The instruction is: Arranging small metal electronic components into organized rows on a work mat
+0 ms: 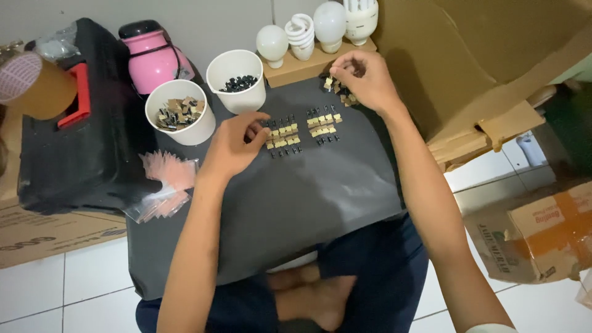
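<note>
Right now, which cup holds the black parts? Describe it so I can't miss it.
Start at the pink bottle by the wall. Two white cups stand in front of it. Take the right cup, nearest the bulbs: all-black pieces inside, while the left cup holds tan-and-black ones.

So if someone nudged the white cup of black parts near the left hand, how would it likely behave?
The white cup is probably light and easy to slide on the smooth dark sheet. It stands upright and looks only part filled with small black parts, so a push high up might tip it. The left hand lies just below it.
</note>
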